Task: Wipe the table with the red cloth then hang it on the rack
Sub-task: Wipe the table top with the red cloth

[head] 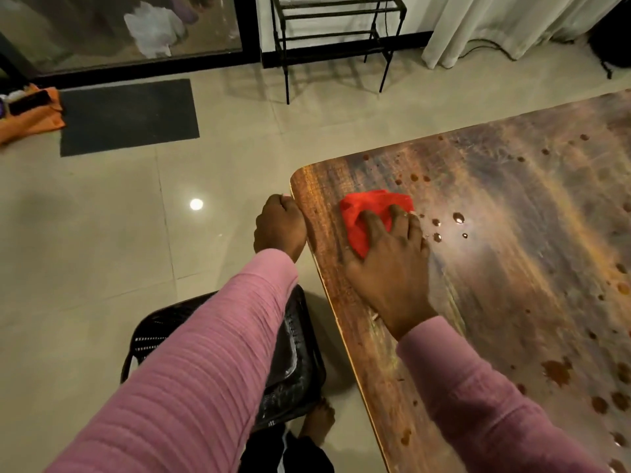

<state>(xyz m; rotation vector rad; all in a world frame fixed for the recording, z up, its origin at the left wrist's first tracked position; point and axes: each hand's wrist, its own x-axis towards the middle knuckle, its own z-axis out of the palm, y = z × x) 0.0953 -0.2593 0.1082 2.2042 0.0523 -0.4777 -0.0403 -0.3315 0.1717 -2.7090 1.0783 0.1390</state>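
The red cloth (370,213) lies bunched on the wooden table (512,274) near its far left corner. My right hand (389,264) presses down on it, fingers spread and bent into the fabric, with the thumb side tucked against the cloth. My left hand (280,227) is curled into a fist just off the table, against its left edge near the corner, with nothing visible in it. Drops of liquid (459,217) and brown spots dot the tabletop to the right of the cloth. The black metal rack (327,35) stands on the floor by the far wall.
A black plastic chair (297,363) stands under my left arm beside the table. My bare foot (317,421) is on the tile floor. A dark mat (128,116) and an orange cloth (30,121) lie far left. White curtains (495,22) hang behind the table.
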